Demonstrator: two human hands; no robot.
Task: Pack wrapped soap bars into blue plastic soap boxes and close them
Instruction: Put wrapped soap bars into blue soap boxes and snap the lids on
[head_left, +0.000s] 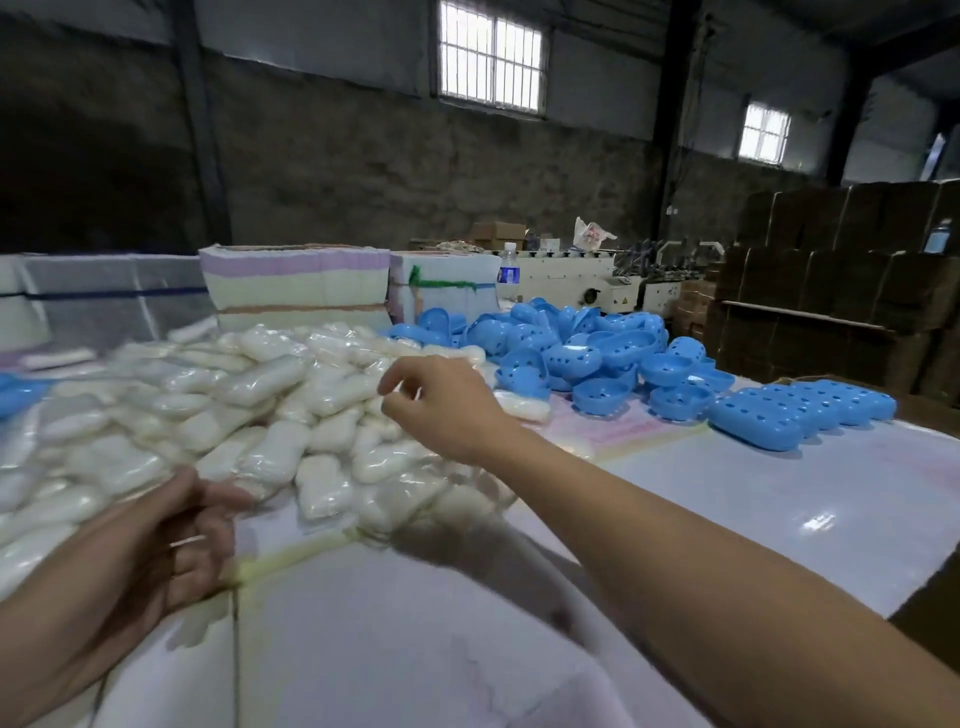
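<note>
- So, the landmark here is the big heap of white soap bars in clear plastic wrap (218, 415), sprawled over the pale glossy tabletop (779, 519).
- Right hand (441, 405) hangs over the far right edge of that heap, fingers loosely curled with the thumb and fingertips close together but nothing between them that I can make out.
- Left hand (156, 551) sits at the near edge of the heap, fingers relaxed and a bit blurred, holding nothing.
- Right of the heap: a jumbled pile of open blue plastic soap-box halves with round holes (571, 348). Further right of that, a neat row of closed blue soap boxes (800, 410), so some look already packed.
- Behind the heap are tied bundles of stacked paper sheets (296, 280) and a clear water bottle (509, 270).
- My read: this is the pick-a-bar step, start of a new box. Neither hand has a bar or a box yet.
- Next move probably needs one hand to pinch a single bar off the slippery pile without dragging its neighbours, and a box half fetched from the right.
</note>
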